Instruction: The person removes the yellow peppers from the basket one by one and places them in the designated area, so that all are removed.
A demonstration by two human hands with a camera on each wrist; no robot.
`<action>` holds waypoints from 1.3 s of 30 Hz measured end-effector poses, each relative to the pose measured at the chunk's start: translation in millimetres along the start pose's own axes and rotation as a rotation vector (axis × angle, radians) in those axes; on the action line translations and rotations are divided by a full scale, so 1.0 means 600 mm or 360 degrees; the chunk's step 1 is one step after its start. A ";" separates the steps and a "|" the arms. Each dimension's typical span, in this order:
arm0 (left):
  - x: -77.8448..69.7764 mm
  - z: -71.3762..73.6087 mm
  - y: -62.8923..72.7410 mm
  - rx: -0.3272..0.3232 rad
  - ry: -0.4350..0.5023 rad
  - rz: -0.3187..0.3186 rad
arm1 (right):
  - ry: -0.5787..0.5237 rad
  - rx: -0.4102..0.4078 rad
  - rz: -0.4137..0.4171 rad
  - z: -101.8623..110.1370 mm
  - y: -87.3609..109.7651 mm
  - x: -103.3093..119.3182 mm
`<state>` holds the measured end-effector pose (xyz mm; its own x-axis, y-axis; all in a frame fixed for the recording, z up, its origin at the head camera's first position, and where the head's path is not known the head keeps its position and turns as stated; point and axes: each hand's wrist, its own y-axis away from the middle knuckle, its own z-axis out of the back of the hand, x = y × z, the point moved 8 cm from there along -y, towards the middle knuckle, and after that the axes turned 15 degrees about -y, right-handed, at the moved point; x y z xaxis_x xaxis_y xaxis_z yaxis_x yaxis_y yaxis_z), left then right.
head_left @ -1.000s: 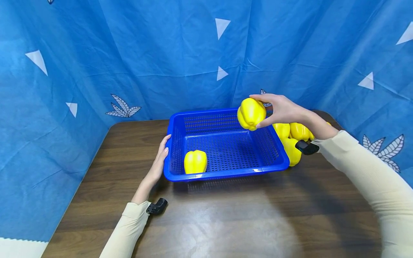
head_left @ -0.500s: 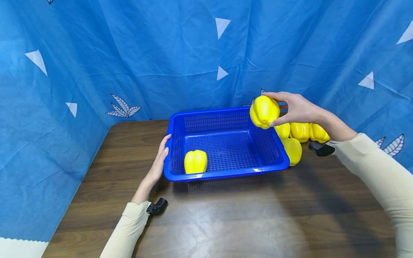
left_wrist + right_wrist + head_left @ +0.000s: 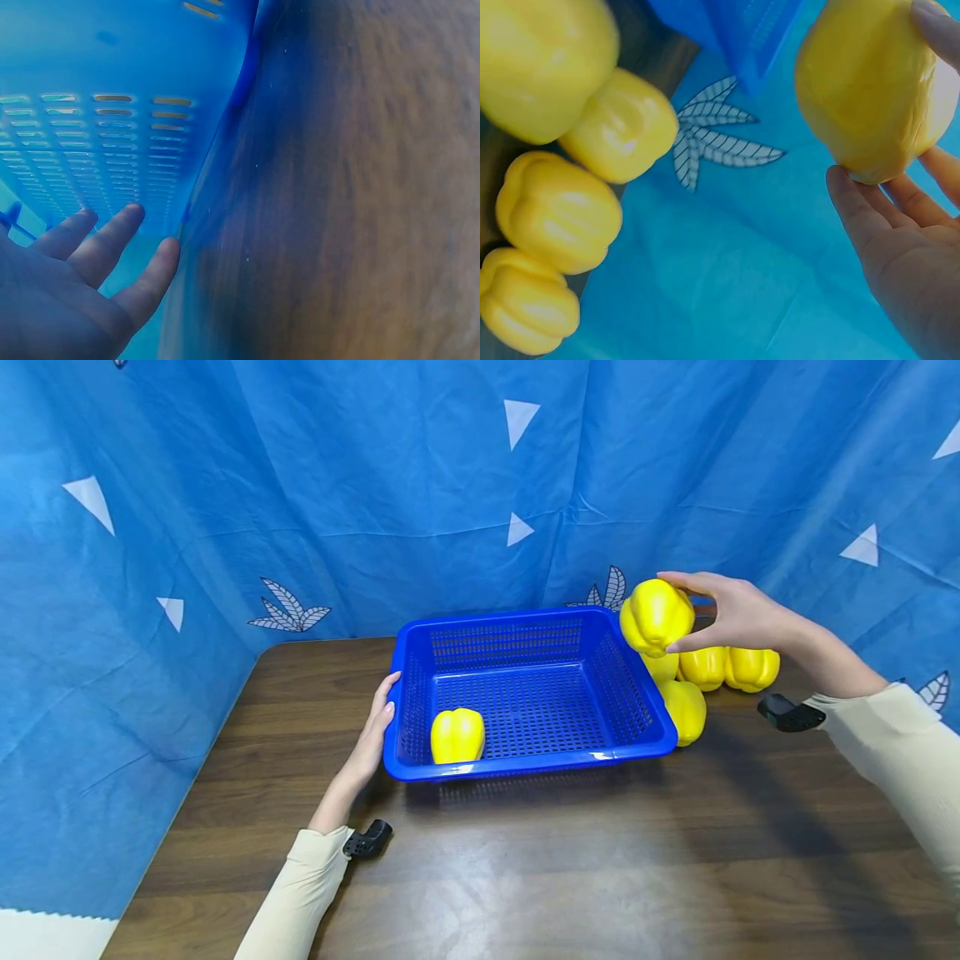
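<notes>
My right hand holds a yellow bell pepper between thumb and fingers, raised over the right rim of the blue basket. In the right wrist view, that bell pepper has fingertips under it and the thumb across its upper side. My left hand rests against the left side of the blue perforated basket. The left wrist view shows its fingers extended along the basket's outer wall. Inside the basket, at its front left corner, lies another yellow bell pepper.
Several more yellow bell peppers lie on the wooden table just right of the basket, partly behind its wall and the raised pepper. A blue patterned curtain hangs close behind the table and along its sides.
My right hand has carried its bell pepper rightward, from above the basket's inside to over its right rim, uncovering more peppers on the table. My left hand and the basket hold their place.
</notes>
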<state>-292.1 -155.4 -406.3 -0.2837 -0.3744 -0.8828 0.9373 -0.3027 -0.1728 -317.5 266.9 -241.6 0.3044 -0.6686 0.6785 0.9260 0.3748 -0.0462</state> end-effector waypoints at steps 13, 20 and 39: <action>0.003 0.000 0.001 -0.0004 -0.0007 0.0011 | 0.0051 -0.0039 -0.0079 0.016 0.035 -0.040; 0.004 0.000 0.001 -0.0007 -0.0030 0.0017 | 0.0051 -0.0077 -0.0074 0.023 0.056 -0.058; 0.002 -0.001 -0.001 -0.0013 0.0008 0.0016 | 0.0218 -0.0113 -0.0076 0.037 0.108 -0.122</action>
<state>-292.8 -155.1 -407.7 -0.2732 -0.3731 -0.8866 0.9418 -0.2916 -0.1675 -285.1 354.4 -277.8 0.2827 -0.7676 0.5752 0.9521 0.2973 -0.0713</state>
